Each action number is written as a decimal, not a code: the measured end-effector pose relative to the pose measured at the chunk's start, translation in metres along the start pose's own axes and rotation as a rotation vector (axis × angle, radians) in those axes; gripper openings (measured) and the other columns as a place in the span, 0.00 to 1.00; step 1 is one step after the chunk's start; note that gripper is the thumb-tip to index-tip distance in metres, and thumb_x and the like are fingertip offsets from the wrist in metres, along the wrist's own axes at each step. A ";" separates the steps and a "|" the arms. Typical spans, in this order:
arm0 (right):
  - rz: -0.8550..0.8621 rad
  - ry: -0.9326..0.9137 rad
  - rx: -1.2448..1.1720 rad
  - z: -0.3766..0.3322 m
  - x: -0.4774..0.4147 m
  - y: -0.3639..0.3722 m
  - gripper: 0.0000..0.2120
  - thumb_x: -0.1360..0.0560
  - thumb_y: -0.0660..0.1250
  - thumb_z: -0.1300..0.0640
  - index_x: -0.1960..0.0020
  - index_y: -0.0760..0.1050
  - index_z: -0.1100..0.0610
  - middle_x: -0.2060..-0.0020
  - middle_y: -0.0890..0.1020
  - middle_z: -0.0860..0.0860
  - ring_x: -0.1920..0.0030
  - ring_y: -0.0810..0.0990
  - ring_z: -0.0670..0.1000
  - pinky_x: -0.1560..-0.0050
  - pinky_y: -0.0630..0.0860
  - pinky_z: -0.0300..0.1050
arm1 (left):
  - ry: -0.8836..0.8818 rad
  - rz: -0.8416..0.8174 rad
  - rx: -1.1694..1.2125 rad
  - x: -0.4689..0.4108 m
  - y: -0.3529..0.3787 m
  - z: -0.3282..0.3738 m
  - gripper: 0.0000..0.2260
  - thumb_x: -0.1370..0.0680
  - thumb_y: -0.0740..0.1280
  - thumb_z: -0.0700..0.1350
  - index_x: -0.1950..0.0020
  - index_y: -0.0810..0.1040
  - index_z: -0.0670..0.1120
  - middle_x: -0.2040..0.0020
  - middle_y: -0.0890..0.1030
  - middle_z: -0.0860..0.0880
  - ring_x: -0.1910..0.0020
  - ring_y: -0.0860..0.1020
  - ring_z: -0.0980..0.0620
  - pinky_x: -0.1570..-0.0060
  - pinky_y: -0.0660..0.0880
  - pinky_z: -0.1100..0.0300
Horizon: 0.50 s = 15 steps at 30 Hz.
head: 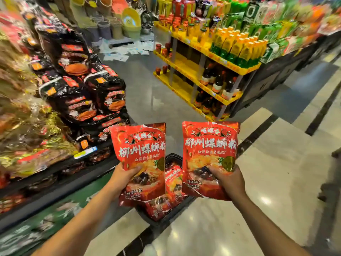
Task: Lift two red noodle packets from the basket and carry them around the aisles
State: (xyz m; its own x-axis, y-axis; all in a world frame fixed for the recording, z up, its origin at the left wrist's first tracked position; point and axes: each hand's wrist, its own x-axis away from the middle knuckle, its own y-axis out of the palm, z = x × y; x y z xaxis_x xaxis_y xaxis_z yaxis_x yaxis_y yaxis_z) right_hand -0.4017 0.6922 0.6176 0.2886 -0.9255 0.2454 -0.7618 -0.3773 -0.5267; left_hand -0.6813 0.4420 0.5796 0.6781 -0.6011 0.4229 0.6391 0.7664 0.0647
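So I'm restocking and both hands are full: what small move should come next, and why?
Probably lower the left packet into the black basket below. Each hand, left and right, grips one red packet, the other being the right packet, and like packets already lie there.

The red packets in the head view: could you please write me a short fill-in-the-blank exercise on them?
1. Each hand grips one ___ packet: left hand, right hand.
2. Below the held packets, more lie in a ___ basket.
3. The bottles stand on ___ shelves.

Missing words: red; black; yellow.
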 end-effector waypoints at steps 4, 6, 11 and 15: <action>-0.095 -0.001 0.046 -0.018 -0.045 0.023 0.47 0.40 0.81 0.32 0.29 0.71 0.52 0.38 0.82 0.53 0.42 0.83 0.58 0.38 0.79 0.60 | 0.018 0.059 -0.019 -0.024 -0.003 -0.002 0.20 0.27 0.79 0.47 0.36 0.79 0.50 0.44 0.87 0.50 0.45 0.86 0.47 0.36 0.78 0.41; -0.152 0.010 0.082 -0.022 -0.070 0.035 0.41 0.36 0.82 0.38 0.31 0.71 0.53 0.38 0.82 0.54 0.43 0.83 0.58 0.39 0.79 0.59 | -0.005 0.096 -0.003 -0.034 -0.002 -0.004 0.23 0.29 0.80 0.51 0.36 0.79 0.52 0.43 0.87 0.51 0.44 0.85 0.48 0.36 0.78 0.42; -0.277 -0.013 0.208 -0.020 -0.133 0.065 0.50 0.49 0.78 0.24 0.35 0.71 0.48 0.43 0.83 0.49 0.45 0.83 0.56 0.39 0.80 0.62 | -0.089 0.165 0.102 -0.050 0.005 -0.032 0.35 0.36 0.82 0.63 0.33 0.76 0.54 0.42 0.86 0.50 0.43 0.85 0.46 0.40 0.80 0.41; -0.402 -0.042 0.322 -0.008 -0.182 0.094 0.46 0.46 0.78 0.25 0.36 0.71 0.47 0.43 0.83 0.49 0.45 0.84 0.56 0.40 0.80 0.62 | -0.133 0.309 0.164 -0.064 0.022 -0.066 0.37 0.36 0.82 0.62 0.32 0.76 0.53 0.41 0.86 0.48 0.42 0.85 0.45 0.36 0.78 0.38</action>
State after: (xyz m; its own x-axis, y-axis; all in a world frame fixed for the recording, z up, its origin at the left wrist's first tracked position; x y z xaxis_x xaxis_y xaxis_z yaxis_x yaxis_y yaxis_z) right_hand -0.5308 0.8256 0.5297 0.5500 -0.7033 0.4504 -0.3704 -0.6888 -0.6232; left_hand -0.6865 0.4818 0.4940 0.7700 -0.3097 0.5578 0.3378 0.9396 0.0554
